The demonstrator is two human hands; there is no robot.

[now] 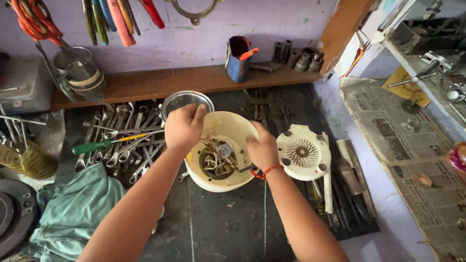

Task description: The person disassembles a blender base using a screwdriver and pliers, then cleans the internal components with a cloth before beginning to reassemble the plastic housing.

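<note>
Cream motor housing (233, 134) open side up on dark counter (224, 231). Left hand (184, 125) curled over its far-left rim, gripping. Right hand (262, 149) closed on right rim. Vented white cover (302, 152) just right of housing; spanners (125, 138) left.

left hand (184, 125): fingers curled, knuckles up | right hand (262, 149): grip seemingly closed | forearms converge

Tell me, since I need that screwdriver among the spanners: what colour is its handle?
Green; the screwdriver lies left of the left hand, clearest in the head view.
</note>
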